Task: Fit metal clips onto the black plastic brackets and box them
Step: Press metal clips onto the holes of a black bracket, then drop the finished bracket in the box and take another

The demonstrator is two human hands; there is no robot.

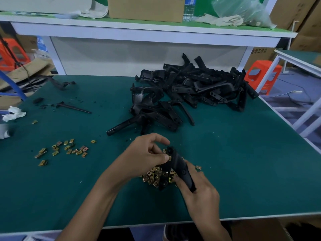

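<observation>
You hold one bracket (178,168) tilted over the heap (154,176) of clips at 6 o'clock on the tabletop (243,162). Your right hand (199,190) wraps round the bracket's lower end, so the upper end stands free for fitting. Your left hand (149,153) pinches a single clip (168,157) between thumb and forefinger and sets it against the bracket's upper edge, the other fingers curled clear above. Whether the clip is seated yet cannot be told.

The heap lies directly under the work, likely so the next clip is a short reach and a dropped one lands among the rest. A thinner scatter (67,150) of clips lies at 9 o'clock, well apart from both hands. The pile (191,91) of brackets, apparently awaiting clips, sits at 1 o'clock on the right hand's side, which suits that hand fetching each new piece.

A brown carton (257,230) shows below the tabletop's near edge at 5 o'clock. It may be the box for finished brackets, though its contents are hidden. With the pile this large, the task looks far from done.
</observation>
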